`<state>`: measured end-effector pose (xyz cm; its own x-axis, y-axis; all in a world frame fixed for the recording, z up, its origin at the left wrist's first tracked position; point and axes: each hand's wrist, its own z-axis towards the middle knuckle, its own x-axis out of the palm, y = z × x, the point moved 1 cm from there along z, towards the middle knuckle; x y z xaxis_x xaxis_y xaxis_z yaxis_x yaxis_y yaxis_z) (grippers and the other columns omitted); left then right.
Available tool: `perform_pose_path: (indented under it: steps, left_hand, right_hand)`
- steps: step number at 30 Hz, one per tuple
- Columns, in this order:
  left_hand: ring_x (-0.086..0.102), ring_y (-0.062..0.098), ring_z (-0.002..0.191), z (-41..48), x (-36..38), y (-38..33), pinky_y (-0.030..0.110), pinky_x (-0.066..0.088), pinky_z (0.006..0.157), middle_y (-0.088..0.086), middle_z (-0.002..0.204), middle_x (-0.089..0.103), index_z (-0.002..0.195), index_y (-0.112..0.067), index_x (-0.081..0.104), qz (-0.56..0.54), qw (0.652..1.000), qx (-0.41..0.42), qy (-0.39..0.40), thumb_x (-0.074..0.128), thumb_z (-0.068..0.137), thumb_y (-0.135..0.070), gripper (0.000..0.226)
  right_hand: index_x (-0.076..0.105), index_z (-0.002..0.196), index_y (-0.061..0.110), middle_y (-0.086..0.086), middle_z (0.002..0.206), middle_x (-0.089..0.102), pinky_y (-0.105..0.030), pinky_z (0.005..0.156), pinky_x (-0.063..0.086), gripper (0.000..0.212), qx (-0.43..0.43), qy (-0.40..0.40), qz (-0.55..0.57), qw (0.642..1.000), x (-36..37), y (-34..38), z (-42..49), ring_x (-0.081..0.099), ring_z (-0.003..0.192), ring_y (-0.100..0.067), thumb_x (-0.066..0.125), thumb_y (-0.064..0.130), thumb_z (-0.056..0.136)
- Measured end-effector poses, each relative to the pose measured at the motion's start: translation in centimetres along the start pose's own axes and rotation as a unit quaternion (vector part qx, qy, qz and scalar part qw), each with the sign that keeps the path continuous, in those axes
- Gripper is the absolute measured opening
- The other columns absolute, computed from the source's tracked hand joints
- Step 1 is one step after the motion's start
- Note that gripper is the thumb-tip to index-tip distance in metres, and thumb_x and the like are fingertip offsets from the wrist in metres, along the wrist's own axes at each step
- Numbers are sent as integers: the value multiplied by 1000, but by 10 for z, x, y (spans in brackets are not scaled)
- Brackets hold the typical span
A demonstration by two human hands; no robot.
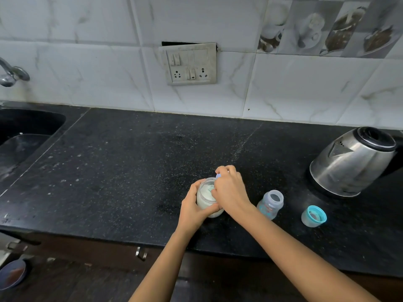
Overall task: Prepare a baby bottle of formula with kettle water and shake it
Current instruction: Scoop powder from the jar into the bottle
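Two hands, head view: both meet at one jar near the front middle of the counter.
Left hand: the left hand (194,209) wraps its curled fingers round the side of a small, round, clear plastic jar (207,200) of fine white powder, thumb on the near wall.
Right hand: the right hand (231,190) bends over the jar's open mouth, fingers bunched in a pinch on a pale blue plastic scoop (218,175); only the tip of its handle shows above the knuckles, and the bowl end is hidden.
Baby bottle: a short clear plastic baby bottle (270,203) with printed marks stands upright and uncapped just to the right of the right wrist, apart from the jar.
Cap: a teal screw ring under a clear domed cap (313,216) sits further right, near the bottle.
Kettle: a brushed stainless-steel kettle (353,162) with a black lid rim and a pointed spout stands at the far right, behind the cap.
Counter: black speckled polished stone countertop (130,171), flecked with pale specks.
Sink: a dark sunken basin (26,131) at the left edge, with a chrome tap (11,75) above it.
Wall: glossy white marble-veined tiles (87,62) carrying a grubby cream switch plate (189,64).
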<state>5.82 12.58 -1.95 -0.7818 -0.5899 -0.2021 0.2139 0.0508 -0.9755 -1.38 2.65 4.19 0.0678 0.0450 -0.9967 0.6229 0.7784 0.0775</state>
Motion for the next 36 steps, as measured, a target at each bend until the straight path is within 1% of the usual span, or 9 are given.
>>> perform_pose_path:
  steps: [4,7,9,15,19,24,26,30,36]
  left_hand:
    - [59,5,111,1,0,1,33,51,92,-15,122,60,125,-35,50,4,1000,-6,3,86,67,-25,69]
    - [59,6,110,0,0,2,32,52,92,-15,120,60,125,-34,50,-1,1000,-9,3,87,66,-25,70]
    - [59,6,111,0,0,2,32,52,92,-15,121,60,126,-35,50,1,1000,-7,7,87,67,-25,70]
    - [58,5,111,-2,-1,2,29,50,92,-16,121,60,126,-37,48,7,1000,-3,13,85,69,-25,69]
    - [58,5,111,-3,-1,2,26,50,92,-15,121,60,126,-37,49,2,1000,-4,11,85,69,-24,69]
    - [56,4,114,-4,0,3,21,47,90,-17,124,59,126,-35,49,-6,1000,-8,11,84,69,-21,69]
    - [56,3,114,-4,0,3,16,46,88,-17,123,59,126,-36,49,-8,1000,-13,8,84,69,-21,69]
    - [55,1,113,-4,0,4,10,44,86,-17,122,59,126,-35,49,-6,1000,-16,7,84,68,-19,69]
    - [55,-1,113,-5,0,6,10,43,86,-20,122,58,124,-37,49,-1,1000,-14,4,84,69,-20,68]
  right_hand:
    - [73,91,5,7,134,42,-22,93,34,20,16,25,161,987,10,-1,5,31,121,-11,58,17,89]
    - [75,78,4,9,128,45,-20,87,31,21,57,22,245,968,9,-3,3,30,114,-8,61,17,87]
    - [76,74,5,10,128,45,-21,87,33,21,72,8,285,956,3,-5,2,31,117,-9,63,17,85]
    - [75,81,2,8,123,45,-19,82,30,20,43,17,307,951,-11,-7,3,34,113,-6,61,14,88]
    - [75,76,4,6,113,49,-13,69,33,17,70,-16,349,935,-18,-20,-1,48,99,-8,66,17,84]
    - [75,71,9,8,101,53,-8,68,34,15,85,-58,357,928,-18,-32,-13,51,90,-6,71,18,81]
    - [73,69,7,10,98,51,-10,68,35,17,86,-72,326,939,-13,-37,-17,49,94,-8,71,19,81]
    - [72,75,9,5,106,53,-24,76,40,20,76,-52,244,965,0,-44,-20,45,101,-13,70,26,83]
    - [70,72,9,7,100,51,-17,71,35,20,81,-91,280,952,-2,-46,-23,46,99,-11,71,26,83]
